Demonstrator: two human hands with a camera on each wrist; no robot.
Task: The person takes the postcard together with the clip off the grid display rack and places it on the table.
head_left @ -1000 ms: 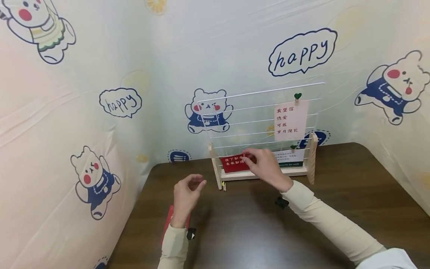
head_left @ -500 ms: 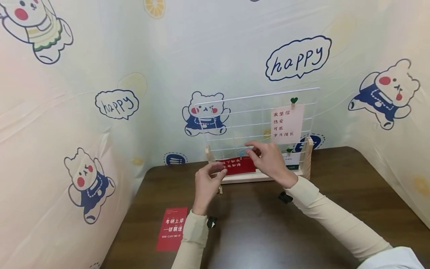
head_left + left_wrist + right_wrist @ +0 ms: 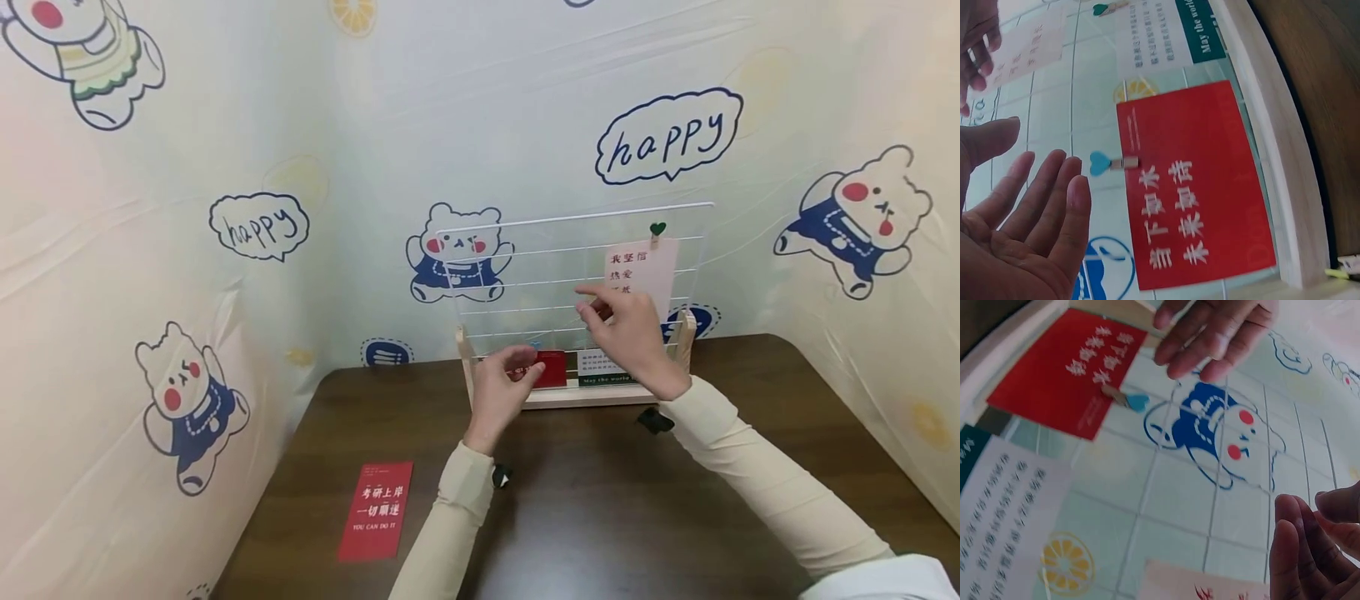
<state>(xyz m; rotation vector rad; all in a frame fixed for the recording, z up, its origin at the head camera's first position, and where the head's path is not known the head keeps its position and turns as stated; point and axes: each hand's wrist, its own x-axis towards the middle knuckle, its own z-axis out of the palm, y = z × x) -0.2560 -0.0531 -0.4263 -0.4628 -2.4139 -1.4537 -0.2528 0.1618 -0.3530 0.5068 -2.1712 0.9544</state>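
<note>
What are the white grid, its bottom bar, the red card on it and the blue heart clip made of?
White wire grid: probably smooth coated metal, from its thin, straight rods; maybe plastic.
Pale beige bar: looks like unpainted matt wood, by its colour.
Red rectangular card: likely smooth printed paper card, thin and flat.
Blue heart-topped clip: woody tan peg; the heart could be painted wood or plastic.

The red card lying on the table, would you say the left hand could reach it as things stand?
Probably yes: the left hand looks empty and nothing covers the red card, though the hand is over by the rack.
</note>
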